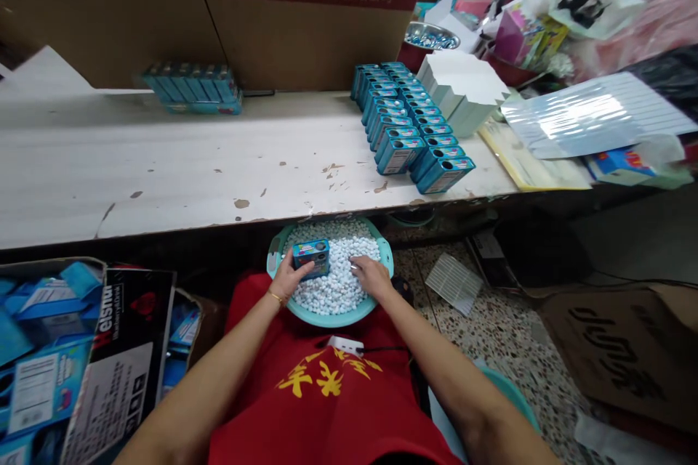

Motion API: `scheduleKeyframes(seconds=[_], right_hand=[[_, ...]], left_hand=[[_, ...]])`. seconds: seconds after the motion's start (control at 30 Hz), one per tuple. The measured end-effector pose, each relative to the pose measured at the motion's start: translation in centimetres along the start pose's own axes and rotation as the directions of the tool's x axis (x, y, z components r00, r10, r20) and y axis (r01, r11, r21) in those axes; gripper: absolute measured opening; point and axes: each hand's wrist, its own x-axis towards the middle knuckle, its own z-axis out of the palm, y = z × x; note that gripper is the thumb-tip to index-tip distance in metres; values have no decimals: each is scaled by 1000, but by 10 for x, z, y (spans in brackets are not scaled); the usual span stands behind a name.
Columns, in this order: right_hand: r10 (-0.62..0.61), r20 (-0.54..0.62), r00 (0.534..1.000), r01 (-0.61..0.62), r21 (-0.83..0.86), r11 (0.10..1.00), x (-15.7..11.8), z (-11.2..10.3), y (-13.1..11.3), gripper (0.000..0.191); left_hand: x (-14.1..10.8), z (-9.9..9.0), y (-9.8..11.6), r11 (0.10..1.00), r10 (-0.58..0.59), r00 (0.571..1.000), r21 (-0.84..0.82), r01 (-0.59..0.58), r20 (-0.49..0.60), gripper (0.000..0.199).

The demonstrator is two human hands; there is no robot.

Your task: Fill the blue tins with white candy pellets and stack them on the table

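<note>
Far left, an open carton full of blue packs; next, a short row of boxes on the counter. Left hand is gripping one blue box over the left side of the green basin of white pellets; right hand has bent fingers at the pellets, can't tell if it's pinching any. Right of that, on the counter: two box rows, then a white card stack.
</note>
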Motion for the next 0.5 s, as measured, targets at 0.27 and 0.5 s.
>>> scheduleKeyframes(seconds=[0.27, 0.5], right_hand=[[-66, 13, 998, 56, 399, 915, 5, -18, 13, 38], [-246, 49, 968, 215, 339, 916, -7, -93, -31, 36]], left_hand=[[-14, -32, 29, 982, 135, 991, 140, -130, -22, 42], [-17, -38, 35, 931, 212, 977, 308, -194, -26, 45]])
